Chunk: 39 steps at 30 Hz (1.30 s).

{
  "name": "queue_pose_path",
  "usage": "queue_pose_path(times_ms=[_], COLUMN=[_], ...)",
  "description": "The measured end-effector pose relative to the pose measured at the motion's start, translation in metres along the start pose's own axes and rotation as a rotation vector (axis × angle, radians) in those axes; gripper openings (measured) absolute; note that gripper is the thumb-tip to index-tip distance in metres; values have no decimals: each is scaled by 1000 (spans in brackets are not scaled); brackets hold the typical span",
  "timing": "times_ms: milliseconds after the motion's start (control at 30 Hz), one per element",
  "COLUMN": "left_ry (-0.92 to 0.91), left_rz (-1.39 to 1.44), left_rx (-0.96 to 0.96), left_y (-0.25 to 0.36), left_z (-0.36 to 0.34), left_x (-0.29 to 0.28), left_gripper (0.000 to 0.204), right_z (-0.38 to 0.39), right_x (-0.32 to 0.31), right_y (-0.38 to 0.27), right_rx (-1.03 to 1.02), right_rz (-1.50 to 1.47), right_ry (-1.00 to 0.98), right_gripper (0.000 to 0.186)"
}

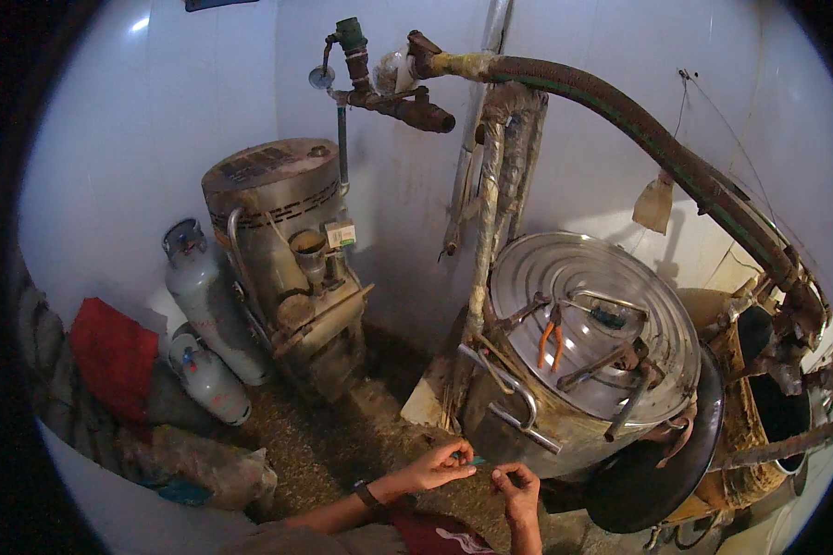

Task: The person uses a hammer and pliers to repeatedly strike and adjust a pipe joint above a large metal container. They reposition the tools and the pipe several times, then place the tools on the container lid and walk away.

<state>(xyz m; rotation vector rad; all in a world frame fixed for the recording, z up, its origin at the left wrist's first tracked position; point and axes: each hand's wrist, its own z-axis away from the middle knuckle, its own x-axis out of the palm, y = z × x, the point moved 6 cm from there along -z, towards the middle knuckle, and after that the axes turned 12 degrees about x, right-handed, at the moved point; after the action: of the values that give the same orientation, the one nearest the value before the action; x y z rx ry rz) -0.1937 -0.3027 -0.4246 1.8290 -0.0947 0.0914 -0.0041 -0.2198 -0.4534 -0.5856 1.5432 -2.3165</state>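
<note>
My left hand (442, 465), with a dark band on its wrist, pinches a small teal strip (476, 461) between thumb and fingers. Just to the right, my right hand (518, 488) has its thumb and fingertips pressed together; what they hold, if anything, is too small to make out. Both hands are in front of a large metal pot (491, 430) with a ridged lid (565, 268). On that lid lie orange-handled pliers (552, 339), a hammer-like tool (526, 313), a heavy metal tool (611, 363) and a small dark object (607, 317).
A dark round disc (652, 476) leans against the pot's right side. A thick hose (611, 102) arches overhead. At left stand a metal boiler-like drum (268, 185), two gas cylinders (204, 287), a red cloth (111, 356) and plastic sacking (213, 467). Pipes and a brown barrel (759, 407) crowd the right.
</note>
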Motion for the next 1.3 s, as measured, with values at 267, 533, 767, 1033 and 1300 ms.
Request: queue_pose_path(times_ms=[267, 533, 767, 1033, 1300], left_ry=[13, 46, -106, -532, -828], left_rz=[-32, -43, -33, -55, 37], left_rx=[-58, -262, -352, -427, -418], left_y=[10, 11, -1, -20, -23], left_z=[3, 5, -16, -63, -101], left_x=[0, 1, 45, 159, 292], left_gripper=[22, 21, 16, 21, 21], right_z=[-7, 2, 45, 183, 254], right_x=[0, 6, -44, -160, -202], right_y=[2, -15, -19, 70, 115], right_rx=[3, 37, -312, -44, -8], right_rz=[-36, 87, 71, -266, -568], right_ry=[-68, -84, 90, 542, 734], right_gripper=[9, 18, 20, 21, 25])
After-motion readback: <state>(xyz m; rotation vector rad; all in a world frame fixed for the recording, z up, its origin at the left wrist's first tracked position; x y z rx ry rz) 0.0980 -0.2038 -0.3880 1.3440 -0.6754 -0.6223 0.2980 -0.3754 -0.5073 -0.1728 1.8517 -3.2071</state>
